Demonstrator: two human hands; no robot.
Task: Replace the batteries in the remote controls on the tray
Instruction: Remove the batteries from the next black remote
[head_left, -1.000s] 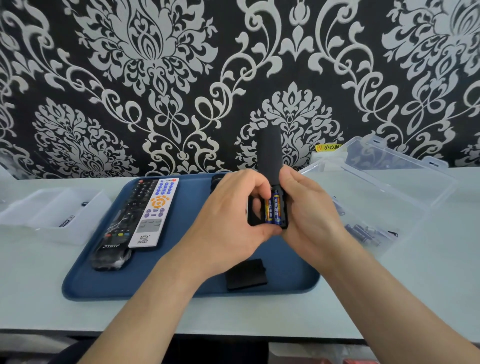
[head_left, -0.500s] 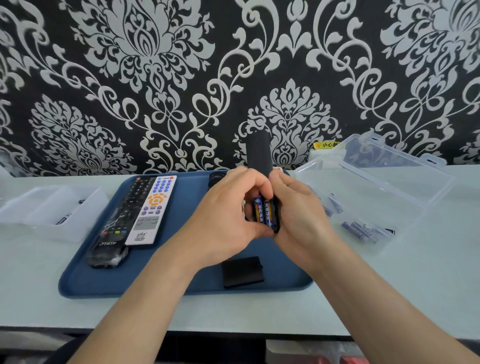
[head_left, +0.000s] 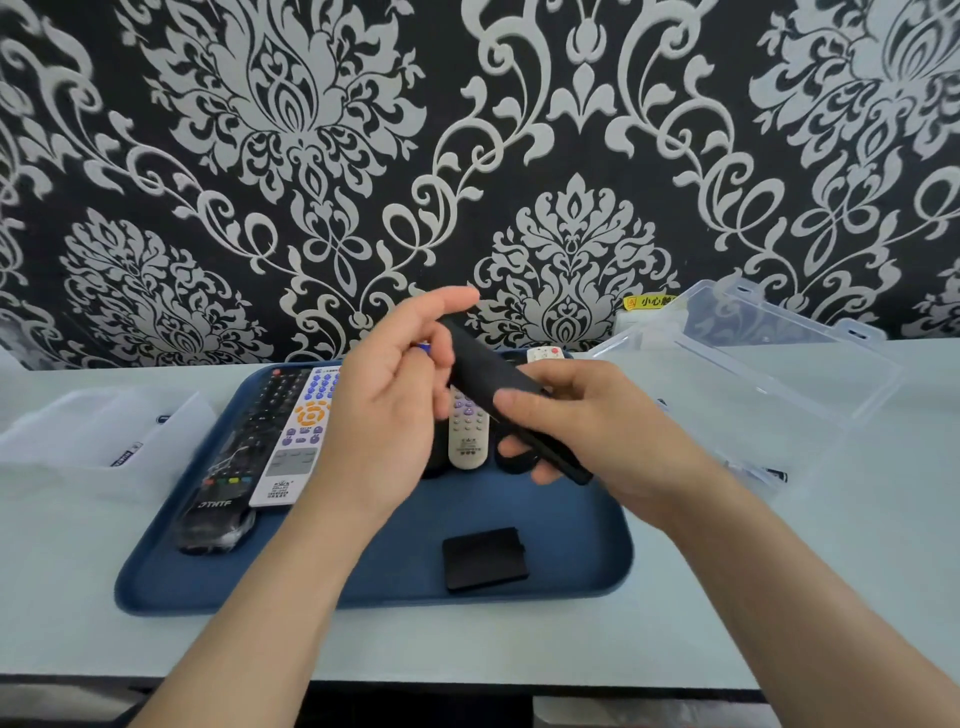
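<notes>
Wallpaper (head_left: 311, 156), black with silver damask scrolls, rose behind a pale table (head_left: 467, 644). Above the blue tray (head_left: 363, 587) the right grip (head_left: 587, 421) was curled round a tilted black remote (head_left: 483, 369). Just beside it, the left grip (head_left: 384, 410) pinched a blue battery (head_left: 423, 347), forefinger stretched over the remote's far end. Below both grips lay a battery cover (head_left: 485, 558). A clear box (head_left: 78, 431) stood left of the left grip, an open clear case (head_left: 779, 374) right of the right grip.
</notes>
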